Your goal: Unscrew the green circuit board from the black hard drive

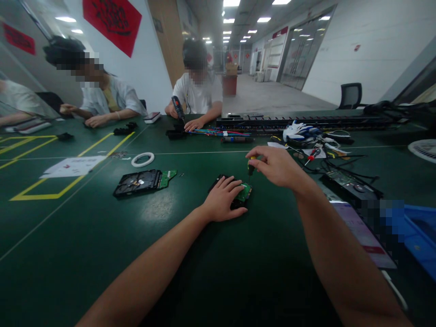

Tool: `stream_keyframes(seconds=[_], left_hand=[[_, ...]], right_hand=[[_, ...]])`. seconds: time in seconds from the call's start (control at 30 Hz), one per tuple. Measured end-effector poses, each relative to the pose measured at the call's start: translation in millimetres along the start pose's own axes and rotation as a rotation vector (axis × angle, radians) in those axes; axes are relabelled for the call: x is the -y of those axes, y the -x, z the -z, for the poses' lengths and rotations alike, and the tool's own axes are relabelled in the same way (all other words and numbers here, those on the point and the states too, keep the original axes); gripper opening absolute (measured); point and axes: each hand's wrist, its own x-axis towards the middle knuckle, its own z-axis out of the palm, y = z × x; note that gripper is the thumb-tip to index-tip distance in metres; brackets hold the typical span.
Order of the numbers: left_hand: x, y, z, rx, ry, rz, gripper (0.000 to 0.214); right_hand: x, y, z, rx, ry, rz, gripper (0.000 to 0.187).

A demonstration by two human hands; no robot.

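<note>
My left hand [223, 200] lies on a black hard drive [218, 178] with its fingers spread, hiding much of the casing. Part of the green circuit board [244, 192] shows past the fingertips. Pinched between the fingers of my right hand [277, 165] is a small screwdriver [251, 169] with a yellow and black handle. It points down near the board's far right corner; whether its tip touches a screw is too small to tell. Left of my hands, another hard drive [138, 183] rests with a green board [167, 178] sticking out at its end.
A white tape roll [143, 159] and a paper sheet [73, 166] lie at the left. Gloves [301, 131], cables and tools crowd the right, near another drive [352, 184], a tablet-like screen [363, 234] and a blue bin [420, 231]. Across the table, a person [197, 93] holds a power screwdriver [177, 108].
</note>
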Motion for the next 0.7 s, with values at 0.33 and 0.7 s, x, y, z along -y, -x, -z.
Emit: stream_keyframes(seconds=[0.33,0.7], left_hand=[[0.5,-0.1,0.6,0.003,0.017,0.010,0.082],[0.3,0.0,1.0,0.011,0.011,0.007,0.083]], right_hand=[[-3.1,-0.9,-0.2,-0.074,0.106,0.017,0.020],[3.8,0.1,5.2,-0.089,0.170,0.054,0.026]])
